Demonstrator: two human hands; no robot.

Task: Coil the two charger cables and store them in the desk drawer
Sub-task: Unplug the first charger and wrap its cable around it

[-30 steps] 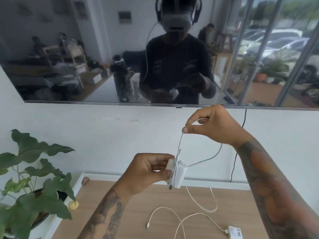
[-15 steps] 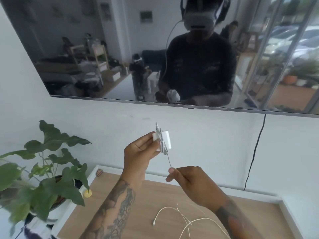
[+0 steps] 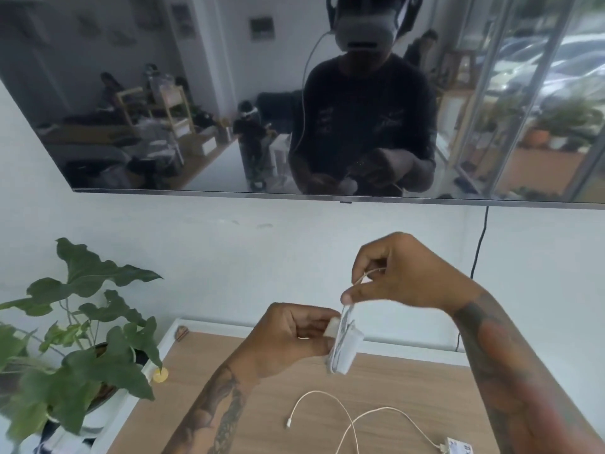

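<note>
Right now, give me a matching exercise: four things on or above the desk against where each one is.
Things:
1. white charger block
2. loose white cable
3. potted plant
4. second charger

Places:
A. lying uncoiled on the wooden desktop
B. beside the desk's left end
C. pinched in the left hand
D. at the picture's bottom edge, right of centre

Pairs: 1-C, 2-A, 3-B, 4-D

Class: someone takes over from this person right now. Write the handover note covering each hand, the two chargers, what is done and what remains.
Left hand: grips the first charger, cable wound round it.
Right hand: pinches that cable's free end above it.
Second charger: on the desk, its cable lying loose.
Done: first cable nearly wound.
Left: finish it, coil the second, store both. No drawer in view.
</note>
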